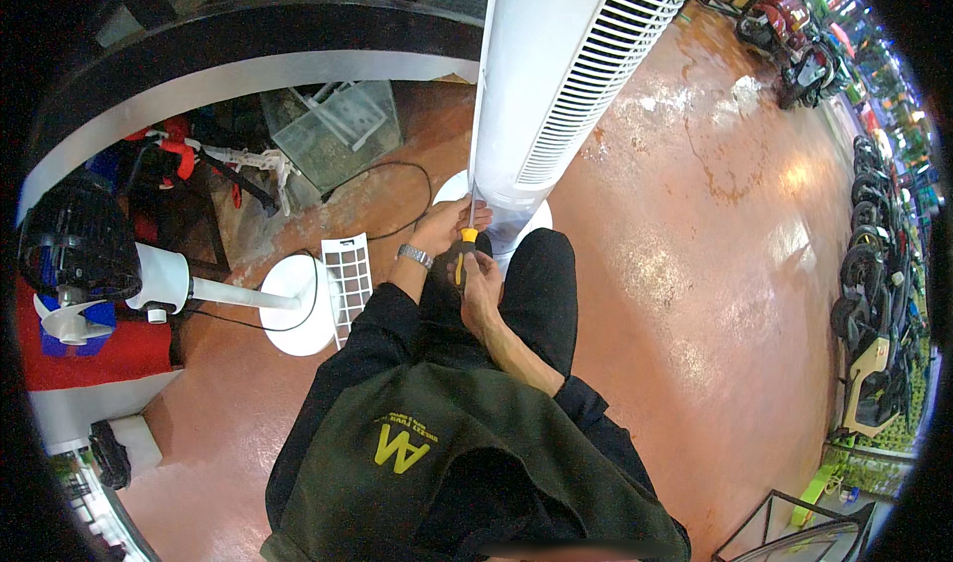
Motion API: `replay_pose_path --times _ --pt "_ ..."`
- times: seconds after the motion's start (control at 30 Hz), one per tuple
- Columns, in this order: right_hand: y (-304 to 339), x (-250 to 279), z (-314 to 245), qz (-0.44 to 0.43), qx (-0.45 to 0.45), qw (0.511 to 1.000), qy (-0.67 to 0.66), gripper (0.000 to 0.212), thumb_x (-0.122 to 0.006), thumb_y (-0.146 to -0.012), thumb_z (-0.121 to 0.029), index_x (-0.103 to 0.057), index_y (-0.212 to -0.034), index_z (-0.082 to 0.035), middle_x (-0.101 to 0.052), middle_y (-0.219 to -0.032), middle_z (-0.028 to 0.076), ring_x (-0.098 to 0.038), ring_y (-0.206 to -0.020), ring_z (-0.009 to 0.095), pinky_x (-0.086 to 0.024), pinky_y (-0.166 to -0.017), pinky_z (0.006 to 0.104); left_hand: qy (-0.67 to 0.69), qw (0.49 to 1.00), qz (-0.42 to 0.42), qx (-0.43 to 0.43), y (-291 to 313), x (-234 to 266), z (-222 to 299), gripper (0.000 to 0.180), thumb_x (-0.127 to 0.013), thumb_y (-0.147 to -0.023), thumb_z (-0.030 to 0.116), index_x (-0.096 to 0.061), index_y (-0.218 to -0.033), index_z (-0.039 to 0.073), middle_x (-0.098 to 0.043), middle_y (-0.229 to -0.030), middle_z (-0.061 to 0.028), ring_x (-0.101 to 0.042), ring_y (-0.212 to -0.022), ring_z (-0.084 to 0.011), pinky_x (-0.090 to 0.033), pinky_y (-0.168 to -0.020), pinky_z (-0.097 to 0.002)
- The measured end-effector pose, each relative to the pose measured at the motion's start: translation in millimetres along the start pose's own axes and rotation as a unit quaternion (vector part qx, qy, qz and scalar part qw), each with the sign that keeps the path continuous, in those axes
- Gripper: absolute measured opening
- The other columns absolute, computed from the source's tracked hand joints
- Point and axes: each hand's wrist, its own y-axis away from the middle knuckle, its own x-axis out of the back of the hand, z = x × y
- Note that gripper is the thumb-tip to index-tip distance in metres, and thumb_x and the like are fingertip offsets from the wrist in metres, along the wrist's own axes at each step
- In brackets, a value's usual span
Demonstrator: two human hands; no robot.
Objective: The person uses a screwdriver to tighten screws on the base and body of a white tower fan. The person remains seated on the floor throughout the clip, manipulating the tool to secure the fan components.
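The long-handled screwdriver with a yellow-and-black grip (469, 235) lies between the person's two hands, just in front of the knees, its long axis running almost straight away from the body, in line with the near-left edge of the tall white plastic tower unit with a slatted vent (556, 75). The right hand (482, 282) is the nearer one to the handle: its fingers are curled closed around the yellow-and-black grip from the right and below, with no wide gap left between thumb and fingers. From there the shaft points forward, past the fingers of the left hand (444, 228), toward the seam at the unit's left side. The left hand, a silver metal-link watch (415, 255) on its wrist, comes in from the left and lies by the shaft at the unit's lower end; its fingers are partly bent, but they are small and overlapped here, so I cannot tell whether they pinch the shaft or only press on the casing. The screwdriver's tip is likewise hard to make out against the white edge. To the left, well apart from the hands, a white plastic grid panel (347, 286) lies beside the round white base (296, 306) of a pedestal fan with a black motor housing (79, 239).
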Motion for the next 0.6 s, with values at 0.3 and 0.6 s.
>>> replay_pose_path --times 0.3,0.6 --pt "4 -4 -3 0.001 0.045 0.991 0.129 0.040 -0.063 -0.091 -0.011 -0.041 -0.122 0.001 -0.057 -0.099 0.008 -0.061 -0.081 0.016 -0.051 -0.068 0.0262 -0.057 0.998 0.001 -0.007 -3 5 -3 0.029 -0.053 -0.097 0.018 -0.060 -0.110 -0.007 -0.066 -0.104 -0.0164 -0.065 -0.092 -0.0221 -0.054 -0.082 -0.0306" --pt "-2 -4 1 -0.007 0.007 0.998 0.057 0.035 -0.057 -0.095 -0.021 -0.044 -0.120 0.000 -0.059 -0.091 0.007 -0.062 -0.079 0.016 -0.050 -0.065 0.0267 -0.089 0.996 0.021 -0.016 -5 9 -4 0.029 -0.055 -0.096 0.019 -0.061 -0.110 -0.005 -0.067 -0.105 -0.0149 -0.065 -0.093 -0.0221 -0.053 -0.084 -0.0316"
